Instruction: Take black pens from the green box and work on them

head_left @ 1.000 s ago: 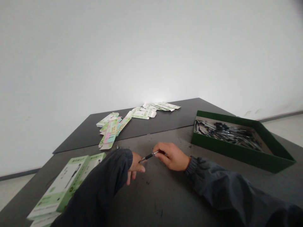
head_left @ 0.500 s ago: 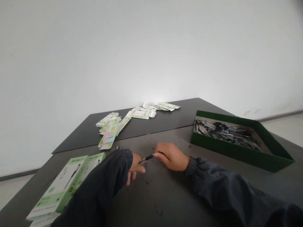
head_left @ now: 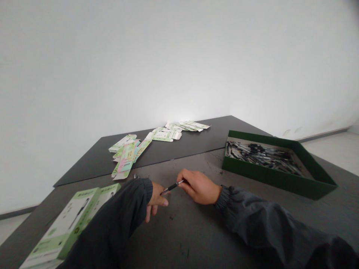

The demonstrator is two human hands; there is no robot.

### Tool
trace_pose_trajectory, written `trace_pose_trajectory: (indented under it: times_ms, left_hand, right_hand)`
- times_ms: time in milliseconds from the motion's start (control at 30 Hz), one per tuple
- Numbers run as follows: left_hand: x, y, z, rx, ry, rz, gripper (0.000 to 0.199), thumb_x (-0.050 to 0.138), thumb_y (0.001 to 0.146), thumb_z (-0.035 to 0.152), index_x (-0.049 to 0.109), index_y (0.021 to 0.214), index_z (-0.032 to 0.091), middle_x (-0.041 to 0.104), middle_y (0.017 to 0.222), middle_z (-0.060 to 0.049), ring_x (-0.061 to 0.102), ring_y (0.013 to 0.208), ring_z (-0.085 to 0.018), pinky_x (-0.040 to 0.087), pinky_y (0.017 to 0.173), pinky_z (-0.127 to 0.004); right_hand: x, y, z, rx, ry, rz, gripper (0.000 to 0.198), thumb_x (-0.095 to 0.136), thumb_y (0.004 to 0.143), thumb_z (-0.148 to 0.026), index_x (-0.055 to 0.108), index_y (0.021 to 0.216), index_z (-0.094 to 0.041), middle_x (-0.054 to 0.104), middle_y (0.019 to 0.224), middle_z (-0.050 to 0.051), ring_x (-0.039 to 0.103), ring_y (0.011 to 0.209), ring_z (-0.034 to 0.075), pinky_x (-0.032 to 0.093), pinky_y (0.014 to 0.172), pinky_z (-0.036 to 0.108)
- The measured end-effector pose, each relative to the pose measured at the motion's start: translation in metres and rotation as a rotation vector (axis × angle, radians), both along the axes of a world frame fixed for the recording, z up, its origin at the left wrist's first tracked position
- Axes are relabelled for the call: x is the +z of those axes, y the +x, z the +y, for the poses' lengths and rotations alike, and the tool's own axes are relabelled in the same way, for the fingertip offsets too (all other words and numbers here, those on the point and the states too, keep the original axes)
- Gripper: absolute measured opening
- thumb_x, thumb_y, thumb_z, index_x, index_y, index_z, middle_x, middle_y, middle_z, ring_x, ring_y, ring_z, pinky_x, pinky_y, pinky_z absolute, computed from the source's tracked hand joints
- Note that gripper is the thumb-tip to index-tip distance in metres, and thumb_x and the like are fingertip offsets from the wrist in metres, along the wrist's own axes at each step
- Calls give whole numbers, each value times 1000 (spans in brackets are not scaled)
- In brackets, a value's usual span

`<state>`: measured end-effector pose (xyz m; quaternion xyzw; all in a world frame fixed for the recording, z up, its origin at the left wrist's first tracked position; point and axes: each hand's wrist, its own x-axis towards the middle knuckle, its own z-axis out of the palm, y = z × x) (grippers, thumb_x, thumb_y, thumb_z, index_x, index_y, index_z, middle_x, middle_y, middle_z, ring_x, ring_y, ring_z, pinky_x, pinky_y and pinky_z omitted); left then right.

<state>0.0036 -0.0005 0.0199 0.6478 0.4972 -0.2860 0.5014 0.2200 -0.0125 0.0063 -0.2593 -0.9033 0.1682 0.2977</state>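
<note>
Pen (head_left: 172,186): black, slim, held low over the dark tabletop (head_left: 252,224), between both hands, tilted up toward the right.
Right hand (head_left: 198,186): grip clenched on the pen's upper end.
Left hand (head_left: 155,200): fingertips pinch the pen's lower end; dark sleeve covers the wrist.
Green tray (head_left: 269,177): right of the hands, well apart, filled with pens.
Green-white boxes (head_left: 70,220): stacked beside the left arm.
Flat cartons (head_left: 127,153): scattered farther back.

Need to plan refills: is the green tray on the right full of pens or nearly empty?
Partly filled. The green tray holds a loose layer of pens over its floor, below the rim; its near part is hidden by the wall.
</note>
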Motion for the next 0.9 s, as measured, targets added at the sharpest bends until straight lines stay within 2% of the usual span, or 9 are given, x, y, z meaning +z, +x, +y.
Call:
trace_pose_trajectory:
  times_ms: [100, 267, 400, 467, 633, 833, 900]
  left_hand:
    - [0, 1, -1, 7, 5, 16, 62, 33, 91, 26, -3, 139, 11, 62, 99, -22, 63, 76, -29, 51, 62, -34]
    - [-4, 1, 0, -6, -3, 11, 63, 32, 91, 26, -6, 139, 14, 63, 99, -20, 64, 75, -28, 51, 61, -32]
    - [-5, 1, 0, -8, 9, 11, 64, 31, 91, 28, -8, 139, 14, 62, 100, -20, 64, 74, -27, 51, 61, -32]
    - [-4, 0, -1, -10, 16, 9, 64, 31, 91, 28, -7, 139, 12, 62, 100, -21, 64, 74, -27, 51, 62, -33]
    - [0, 0, -1, 5, 20, -5, 62, 33, 91, 26, -4, 140, 11, 63, 97, -21, 64, 74, -28, 51, 64, -35]
    - [-1, -1, -1, 21, 13, -27, 63, 35, 91, 25, -1, 140, 10, 63, 96, -22, 64, 71, -28, 50, 67, -39]
    - [-2, 0, -1, 7, 14, -28, 63, 34, 91, 25, -2, 140, 11, 63, 95, -21, 64, 71, -27, 50, 69, -38]
  right_hand:
    - [-2, -1, 3, 3, 12, -20, 10, 42, 86, -26, 47, 90, -18, 57, 81, 4, 51, 71, 13, 34, 63, 22]
    - [-4, -1, 6, -18, 28, -64, 24, 37, 89, -34, 50, 80, -17, 56, 73, 4, 50, 65, 12, 31, 58, 22]
    - [-4, 1, 4, -1, -66, -9, 25, 45, 85, -37, 48, 100, -17, 58, 76, 3, 52, 66, 12, 32, 58, 21]
    - [-4, 2, 3, -9, -95, 36, 28, 49, 83, -32, 44, 105, -17, 58, 75, 2, 52, 65, 12, 33, 58, 21]
    - [-1, 2, 3, 18, -30, 54, 8, 45, 84, -22, 49, 88, -17, 55, 73, 2, 48, 65, 11, 34, 60, 21]
    - [-1, 0, 6, 19, 7, 14, 20, 40, 87, -30, 49, 76, -16, 52, 71, 2, 46, 65, 11, 33, 60, 21]
    - [-2, 1, 6, 4, -7, 0, 21, 41, 87, -32, 50, 78, -17, 53, 70, 2, 47, 64, 11, 32, 59, 21]
